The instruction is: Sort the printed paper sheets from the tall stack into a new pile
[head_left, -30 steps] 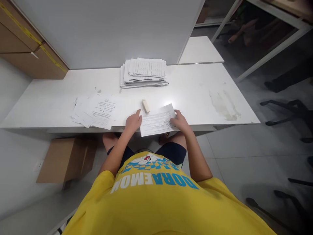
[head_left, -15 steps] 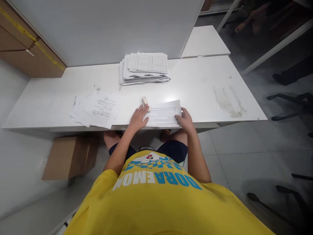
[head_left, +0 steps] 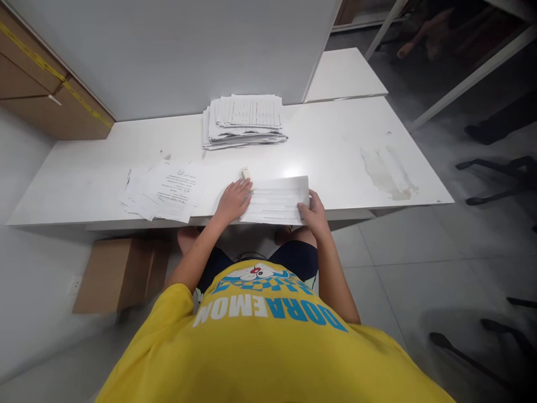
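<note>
My left hand (head_left: 235, 200) lies over a small cream stapler (head_left: 245, 172) at the left edge of a stack of printed sheets (head_left: 272, 197). Its fingers are pressed together around the stapler, hiding most of it; only the far end sticks out. On the other side, my right hand (head_left: 312, 212) pinches the stack's right edge, thumb on top and fingers beneath. The sheets reach slightly past the front edge of the white table (head_left: 335, 151).
Loose printed papers (head_left: 168, 190) overlap on the left. A tall paper pile (head_left: 247, 123) stands against the grey partition (head_left: 180, 56). Cardboard boxes (head_left: 54, 101) occupy the back left corner, and another box (head_left: 104, 274) is under the table. Chair legs (head_left: 499, 168) show at right.
My left hand has closed in over the stapler, covering more of it, with the thumb drawn in. My right hand keeps its pinch on the sheets. The view has shifted slightly.
</note>
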Demonstrator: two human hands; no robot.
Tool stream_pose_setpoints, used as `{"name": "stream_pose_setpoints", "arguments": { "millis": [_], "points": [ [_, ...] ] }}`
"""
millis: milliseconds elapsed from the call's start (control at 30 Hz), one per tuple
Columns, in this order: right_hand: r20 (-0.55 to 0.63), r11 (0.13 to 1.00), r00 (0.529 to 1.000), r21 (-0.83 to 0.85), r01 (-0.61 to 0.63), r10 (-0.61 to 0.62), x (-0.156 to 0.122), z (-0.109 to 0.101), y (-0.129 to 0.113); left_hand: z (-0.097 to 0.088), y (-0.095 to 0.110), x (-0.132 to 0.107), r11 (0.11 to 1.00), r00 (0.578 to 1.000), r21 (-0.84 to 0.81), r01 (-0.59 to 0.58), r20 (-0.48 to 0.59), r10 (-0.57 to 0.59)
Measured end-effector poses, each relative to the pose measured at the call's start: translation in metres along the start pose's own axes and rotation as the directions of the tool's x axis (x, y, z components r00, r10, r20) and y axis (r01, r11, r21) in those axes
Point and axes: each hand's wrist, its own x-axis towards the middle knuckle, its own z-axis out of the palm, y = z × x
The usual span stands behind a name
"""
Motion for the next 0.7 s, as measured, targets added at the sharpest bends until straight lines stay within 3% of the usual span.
{"name": "stream_pose_setpoints", "arguments": {
  "millis": [100,167,233,300,400,467,533,633,700],
  "points": [
    [-0.006,0.996,0.997,0.032,-0.083,0.083,-0.023,-0.01,0.003,-0.003,-0.005,-0.01,1.0,1.0,-0.014,0.018,0.001,-0.018],
    [-0.075,0.99,0.99,0.087,-0.113,0.12,-0.036,-0.023,0.007,-0.01,-0.015,-0.025,0.99,0.989,-0.003,0.142,-0.041,-0.142],
    [-0.2,0.986,0.975,0.15,-0.07,0.099,-0.038,-0.038,0.007,-0.02,-0.03,-0.046,0.942,0.936,0.029,0.334,-0.13,-0.328],
    [-0.33,0.984,0.944,0.171,0.048,0.011,-0.022,-0.05,0.0,-0.029,-0.047,-0.07,0.854,0.845,0.073,0.515,-0.212,-0.491],
    [-0.385,0.966,0.914,0.16,0.202,-0.127,0.04,-0.049,-0.031,-0.038,-0.07,-0.101,0.711,0.712,0.108,0.695,-0.241,-0.66],
    [-0.332,0.965,0.931,0.154,0.21,-0.15,0.101,-0.033,-0.062,-0.038,-0.079,-0.115,0.665,0.671,0.105,0.739,-0.205,-0.713],
    [-0.269,0.976,0.95,0.102,0.193,-0.16,0.165,-0.008,-0.095,-0.035,-0.082,-0.124,0.678,0.684,0.104,0.727,-0.188,-0.705],
    [-0.178,0.984,0.97,0.027,0.174,-0.166,0.245,0.035,-0.13,-0.028,-0.081,-0.133,0.742,0.736,0.079,0.666,-0.231,-0.637],
    [-0.106,0.946,0.943,-0.115,0.303,-0.315,0.281,0.058,-0.136,-0.025,-0.079,-0.139,0.78,0.757,0.024,0.625,-0.26,-0.599]
  ]
}}
